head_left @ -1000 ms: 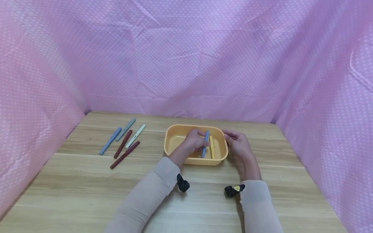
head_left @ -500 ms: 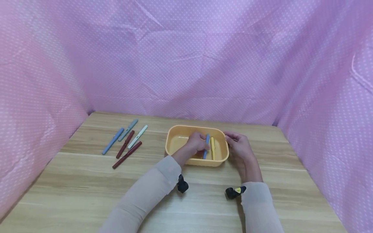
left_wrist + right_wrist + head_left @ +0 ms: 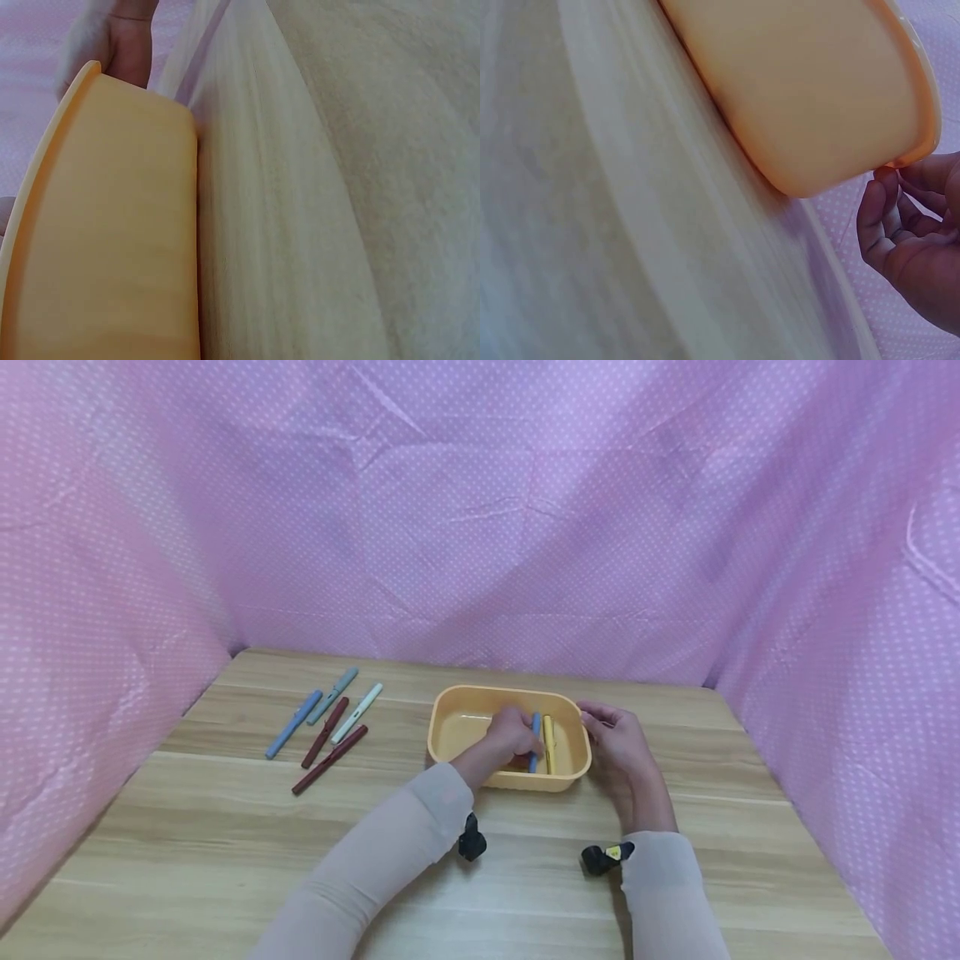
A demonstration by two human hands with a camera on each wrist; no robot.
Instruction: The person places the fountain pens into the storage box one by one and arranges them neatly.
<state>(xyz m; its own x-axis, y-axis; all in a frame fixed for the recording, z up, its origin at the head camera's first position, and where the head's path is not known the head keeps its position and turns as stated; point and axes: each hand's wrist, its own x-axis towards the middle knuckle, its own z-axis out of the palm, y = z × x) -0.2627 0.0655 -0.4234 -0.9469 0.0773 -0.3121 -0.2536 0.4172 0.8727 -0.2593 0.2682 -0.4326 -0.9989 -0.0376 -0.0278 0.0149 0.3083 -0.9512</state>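
A yellow-orange plastic box stands on the wooden table. My left hand reaches inside it and pinches a blue pen, its fingertips low on the barrel. A yellow pen lies close along the blue one's right side. Beneath the left hand a small reddish patch shows; the rest there is hidden. At the box's right end my right hand pinches the rim between thumb and fingers. In the right wrist view those fingers meet under the rim's corner. The box wall hides most of the left hand in the left wrist view.
To the left on the table lie several pens: a blue one, a grey-green one, a pale green one and two dark red ones, the nearer being capped. Pink dotted cloth encloses the back and sides.
The blue pen in my left hand has shifted right, closer beside the yellow pen, and stands straighter in line with it. My right hand stays at the rim. The view has shifted slightly.
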